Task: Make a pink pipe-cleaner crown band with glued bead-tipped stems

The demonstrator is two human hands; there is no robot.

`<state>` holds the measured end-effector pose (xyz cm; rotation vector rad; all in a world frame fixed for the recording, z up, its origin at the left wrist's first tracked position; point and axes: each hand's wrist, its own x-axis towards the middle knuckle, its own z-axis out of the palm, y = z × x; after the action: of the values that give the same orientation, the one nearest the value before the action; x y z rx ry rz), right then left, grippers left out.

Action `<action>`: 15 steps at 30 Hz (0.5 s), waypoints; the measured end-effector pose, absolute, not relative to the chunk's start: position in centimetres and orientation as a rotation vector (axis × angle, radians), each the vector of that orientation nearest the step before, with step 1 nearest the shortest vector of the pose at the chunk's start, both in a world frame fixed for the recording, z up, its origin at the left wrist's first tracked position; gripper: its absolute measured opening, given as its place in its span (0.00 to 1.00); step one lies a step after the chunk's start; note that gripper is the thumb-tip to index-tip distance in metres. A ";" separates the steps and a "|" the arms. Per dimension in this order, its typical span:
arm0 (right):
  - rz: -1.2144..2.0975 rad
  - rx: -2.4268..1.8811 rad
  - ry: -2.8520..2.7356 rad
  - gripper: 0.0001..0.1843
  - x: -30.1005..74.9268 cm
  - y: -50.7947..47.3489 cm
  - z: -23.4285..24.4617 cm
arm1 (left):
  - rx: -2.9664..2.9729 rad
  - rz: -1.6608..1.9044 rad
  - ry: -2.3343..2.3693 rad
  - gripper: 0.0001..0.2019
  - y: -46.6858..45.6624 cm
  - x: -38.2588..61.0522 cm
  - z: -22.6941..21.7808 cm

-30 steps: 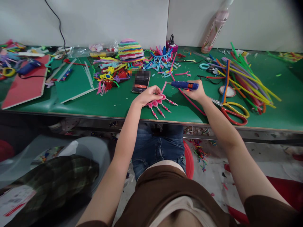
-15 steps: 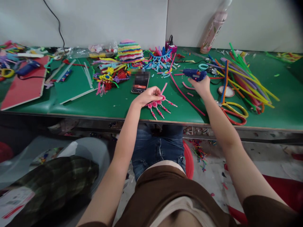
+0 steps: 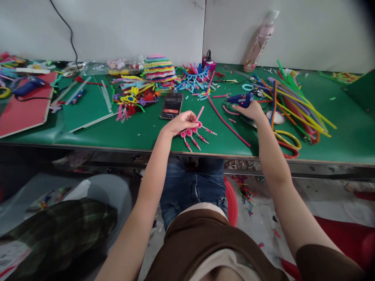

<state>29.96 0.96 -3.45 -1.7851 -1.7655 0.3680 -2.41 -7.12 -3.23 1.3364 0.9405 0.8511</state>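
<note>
My left hand [image 3: 184, 121] pinches a pink pipe-cleaner piece [image 3: 191, 132] with round loops, several beaded strands and one loose pink end sticking up. It is held just above the front part of the green table. My right hand [image 3: 252, 111] is closed around a blue hot glue gun [image 3: 240, 100], whose nozzle points left and which shows a small red light. Its fingers are partly hidden behind the gun. Short pink pipe-cleaner pieces [image 3: 230, 111] lie beside the gun, and a long pink pipe cleaner [image 3: 225, 123] runs between my two hands.
A phone [image 3: 171, 106] lies beyond my left hand. Scissors with yellow and orange handles [image 3: 288, 139] and a bundle of colourful pipe cleaners [image 3: 301, 103] are at right. Finished pieces [image 3: 134, 93] lie left of centre. A bottle [image 3: 259, 48] leans against the wall.
The whole view has shifted slightly, so the table sits lower and more to the left. Both hands keep their holds, with hardly any movement over the table.
</note>
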 end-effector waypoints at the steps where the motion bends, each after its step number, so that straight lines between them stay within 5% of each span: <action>1: 0.290 -1.818 -1.739 0.36 30.0 0.2 -2.9 | 1.339 0.855 0.942 0.11 -7.1 -2.4 -3.2; 5: -0.133 -1.851 -1.588 0.29 29.0 -3.2 -0.1 | 1.339 0.848 0.937 0.11 -7.1 -2.4 -3.3; 11: 0.225 -1.849 -2.210 0.17 23.4 -3.8 1.1 | 1.343 0.875 0.940 0.11 -7.0 -2.4 -3.4; 15: 0.071 -2.051 -2.244 0.19 19.1 -1.6 -0.1 | 1.339 0.883 0.929 0.11 -7.0 -2.4 -3.5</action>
<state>19.12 -1.59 -0.12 -2.0506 -2.2435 0.0710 -2.41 -6.99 -3.50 1.3392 0.9294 0.8830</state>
